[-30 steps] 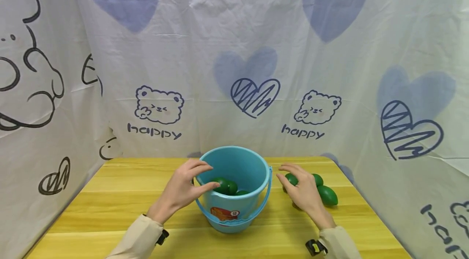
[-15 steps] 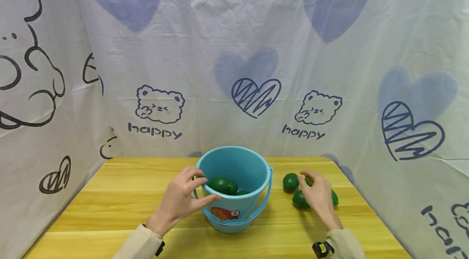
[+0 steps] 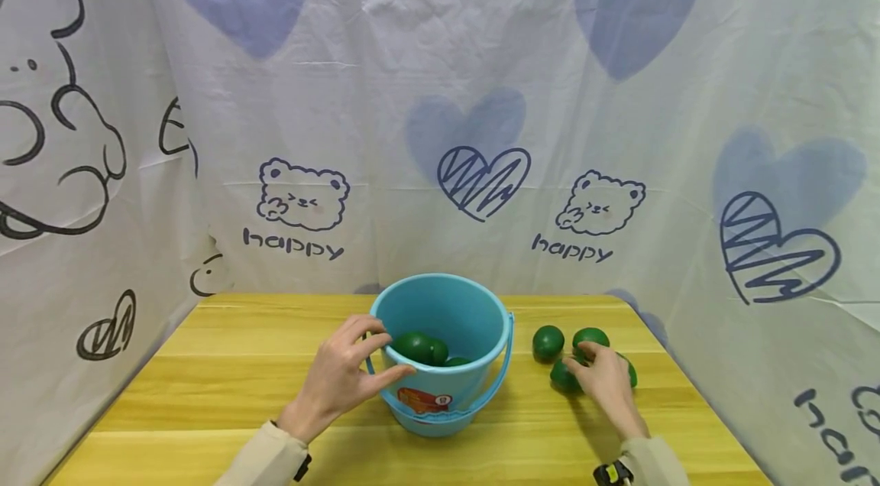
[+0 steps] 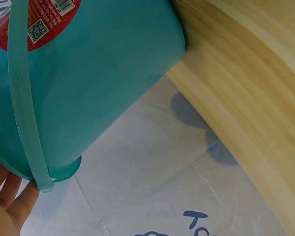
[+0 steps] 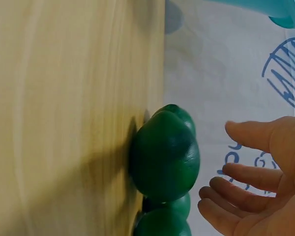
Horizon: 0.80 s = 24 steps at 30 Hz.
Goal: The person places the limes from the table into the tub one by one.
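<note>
A light blue bucket (image 3: 440, 387) stands on the table with several green limes (image 3: 414, 347) in it. My left hand (image 3: 337, 371) holds its left rim, fingers and thumb bent at the edge. In the left wrist view those fingertips (image 4: 27, 199) touch the rim beside the handle (image 4: 25, 113). My right hand (image 3: 608, 383) hovers over a loose group of limes right of the bucket. One lime (image 3: 548, 344) lies nearest the bucket; the hand partly covers others. In the right wrist view the thumb and fingers are spread, apart from the large front lime (image 5: 164, 152).
The wood-grain table (image 3: 241, 364) ends at a white cloth (image 3: 385, 127) printed with hearts and bears, which also hangs at both sides. The bucket's handle (image 3: 505, 364) hangs down over its front.
My left hand has settled lower onto the bucket's rim. My right hand has moved right and down from beside the bucket to the limes, uncovering the nearest one.
</note>
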Each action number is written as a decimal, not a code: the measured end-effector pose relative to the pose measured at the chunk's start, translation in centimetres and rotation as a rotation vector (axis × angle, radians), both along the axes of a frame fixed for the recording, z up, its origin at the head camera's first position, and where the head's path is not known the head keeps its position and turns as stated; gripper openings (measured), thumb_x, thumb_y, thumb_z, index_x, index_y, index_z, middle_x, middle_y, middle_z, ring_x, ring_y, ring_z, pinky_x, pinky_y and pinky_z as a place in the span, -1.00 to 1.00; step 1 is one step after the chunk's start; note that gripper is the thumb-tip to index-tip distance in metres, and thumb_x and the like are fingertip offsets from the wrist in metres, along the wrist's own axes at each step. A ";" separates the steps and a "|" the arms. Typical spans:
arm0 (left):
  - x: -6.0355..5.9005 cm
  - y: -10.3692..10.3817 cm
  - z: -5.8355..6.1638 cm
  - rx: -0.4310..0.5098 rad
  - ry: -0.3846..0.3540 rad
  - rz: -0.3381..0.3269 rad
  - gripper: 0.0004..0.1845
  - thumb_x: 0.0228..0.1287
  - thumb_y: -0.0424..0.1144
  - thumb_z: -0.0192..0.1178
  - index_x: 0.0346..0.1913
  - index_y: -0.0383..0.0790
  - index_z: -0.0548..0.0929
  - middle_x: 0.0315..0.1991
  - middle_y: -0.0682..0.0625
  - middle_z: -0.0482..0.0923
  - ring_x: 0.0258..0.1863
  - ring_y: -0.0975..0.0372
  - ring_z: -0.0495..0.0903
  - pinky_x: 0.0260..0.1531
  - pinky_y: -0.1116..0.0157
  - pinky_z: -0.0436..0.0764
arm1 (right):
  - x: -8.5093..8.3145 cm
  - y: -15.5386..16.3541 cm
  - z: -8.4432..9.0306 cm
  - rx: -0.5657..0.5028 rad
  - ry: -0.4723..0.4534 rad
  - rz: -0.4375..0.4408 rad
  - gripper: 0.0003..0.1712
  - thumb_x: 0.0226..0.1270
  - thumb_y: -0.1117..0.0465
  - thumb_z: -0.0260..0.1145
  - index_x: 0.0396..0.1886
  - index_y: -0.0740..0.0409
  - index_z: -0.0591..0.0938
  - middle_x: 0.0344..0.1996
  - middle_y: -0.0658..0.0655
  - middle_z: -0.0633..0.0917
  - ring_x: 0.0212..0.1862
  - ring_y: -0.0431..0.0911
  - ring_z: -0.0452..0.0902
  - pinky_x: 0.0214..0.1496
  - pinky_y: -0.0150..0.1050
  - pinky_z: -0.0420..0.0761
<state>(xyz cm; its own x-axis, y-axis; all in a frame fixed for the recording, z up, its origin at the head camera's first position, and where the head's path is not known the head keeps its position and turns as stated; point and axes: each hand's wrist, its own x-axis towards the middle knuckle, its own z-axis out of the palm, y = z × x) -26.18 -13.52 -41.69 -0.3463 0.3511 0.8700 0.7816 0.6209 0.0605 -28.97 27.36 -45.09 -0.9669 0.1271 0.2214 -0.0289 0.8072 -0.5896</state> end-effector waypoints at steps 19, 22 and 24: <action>0.4 0.2 0.0 -0.005 -0.034 -0.029 -0.51 0.02 0.18 0.45 -0.25 -0.21 0.75 -0.16 0.03 0.62 -0.10 0.21 0.58 -0.11 0.23 0.71 | -1.5 0.9 -2.2 -0.026 -0.097 0.046 -0.39 0.21 0.10 0.45 0.18 0.35 0.56 0.17 0.41 0.57 0.19 0.40 0.41 0.16 0.28 0.49; 0.5 0.2 0.0 0.002 -0.037 -0.025 -0.51 0.02 0.17 0.45 -0.26 -0.22 0.75 -0.16 0.02 0.61 -0.10 0.21 0.57 -0.11 0.22 0.72 | -1.5 0.9 -2.0 -0.053 -0.119 0.050 -0.33 0.19 0.06 0.46 0.20 0.36 0.55 0.18 0.43 0.55 0.17 0.41 0.43 0.10 0.22 0.56; 0.5 0.1 0.0 0.003 -0.038 -0.024 -0.52 0.02 0.17 0.45 -0.26 -0.22 0.75 -0.16 0.02 0.61 -0.10 0.22 0.57 -0.11 0.22 0.71 | -1.5 0.8 -1.9 -0.068 -0.146 0.045 -0.28 0.19 0.01 0.46 0.23 0.37 0.53 0.20 0.45 0.53 0.17 0.42 0.42 0.09 0.20 0.57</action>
